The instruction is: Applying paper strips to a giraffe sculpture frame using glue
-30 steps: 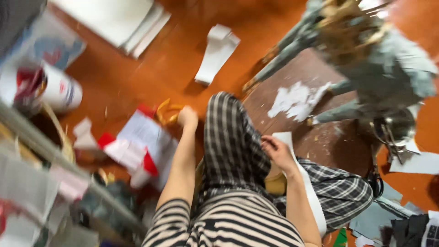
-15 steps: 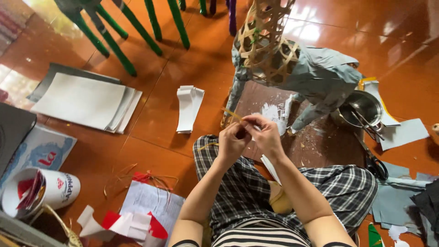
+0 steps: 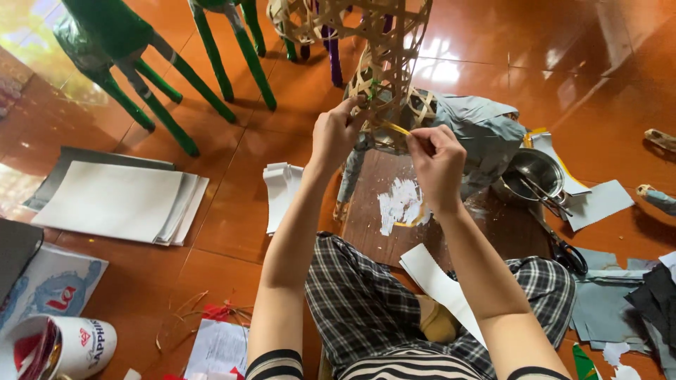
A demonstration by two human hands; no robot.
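A woven bamboo-strip frame (image 3: 384, 63), shaped like an animal's neck, rises from a body wrapped in grey paper (image 3: 479, 134). My left hand (image 3: 336, 134) grips the frame's lower left side. A thin yellow strip (image 3: 394, 127) runs from the frame across to my right hand (image 3: 436, 160), which pinches its other end. Both hands are raised above a dark brown board (image 3: 451, 218) smeared with white glue.
Green paper-covered animal figures (image 3: 141, 63) stand at the back left. Stacks of grey-white paper (image 3: 116, 200) lie on the left, folded white strips (image 3: 282, 190) near the board. A metal bowl (image 3: 535, 172), scissors (image 3: 563, 246) and grey paper scraps (image 3: 598, 204) lie right; a tin (image 3: 63, 345) sits at bottom left.
My hands have risen from above my lap up to the woven frame. The view has tilted further away from me, and more of the frame and green figures shows.
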